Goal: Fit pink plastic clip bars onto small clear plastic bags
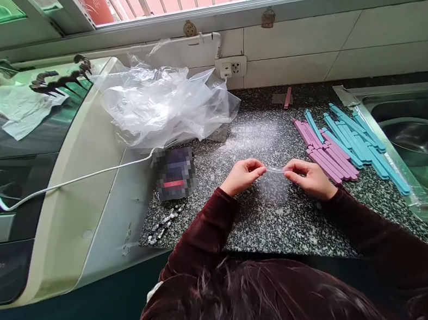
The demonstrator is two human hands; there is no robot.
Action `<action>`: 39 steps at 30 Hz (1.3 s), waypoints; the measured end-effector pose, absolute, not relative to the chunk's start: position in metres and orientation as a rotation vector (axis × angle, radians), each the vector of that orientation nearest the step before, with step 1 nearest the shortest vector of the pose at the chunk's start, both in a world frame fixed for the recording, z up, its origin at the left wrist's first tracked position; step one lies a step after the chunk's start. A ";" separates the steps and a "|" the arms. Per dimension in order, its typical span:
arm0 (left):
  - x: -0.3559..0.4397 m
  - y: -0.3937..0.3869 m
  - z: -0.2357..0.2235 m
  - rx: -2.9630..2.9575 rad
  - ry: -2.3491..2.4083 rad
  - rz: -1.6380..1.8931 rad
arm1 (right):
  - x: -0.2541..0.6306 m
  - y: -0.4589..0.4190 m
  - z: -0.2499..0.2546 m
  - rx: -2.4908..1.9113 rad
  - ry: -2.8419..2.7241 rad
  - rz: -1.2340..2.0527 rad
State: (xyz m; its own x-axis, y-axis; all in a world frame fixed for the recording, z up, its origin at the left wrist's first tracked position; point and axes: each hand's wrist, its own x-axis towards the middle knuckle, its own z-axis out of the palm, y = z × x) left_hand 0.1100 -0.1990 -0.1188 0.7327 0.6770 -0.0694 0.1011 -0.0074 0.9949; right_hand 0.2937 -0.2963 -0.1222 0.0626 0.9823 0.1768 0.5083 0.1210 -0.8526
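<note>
Over the speckled stone counter, a small thin clear strip, seemingly plastic, stretches between my two hands. My left hand pinches its left end between thumb and fingers. At its other end, my right hand is closed in a similar pinch. What exactly the strip is cannot be made out. Just to the right of my right hand lie flat mauve strips in a loose pile. Several flat teal strips lie beside and partly over them.
Crumpled clear plastic bags fill the back left. A blurred dark phone-like object lies left of my hands, near a shiny black-and-silver chain. One reddish strip is by the wall. At right is a metal sink; a white cable crosses the left.
</note>
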 end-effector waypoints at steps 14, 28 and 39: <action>0.113 -0.204 -0.122 1.677 0.633 0.447 | 0.283 -0.296 -0.123 -1.500 -1.607 0.686; 0.116 -0.205 -0.123 1.684 0.648 0.510 | 0.281 -0.296 -0.124 -1.496 -1.604 0.588; 0.113 -0.202 -0.124 1.599 0.695 0.588 | 0.284 -0.296 -0.125 -1.523 -1.564 0.523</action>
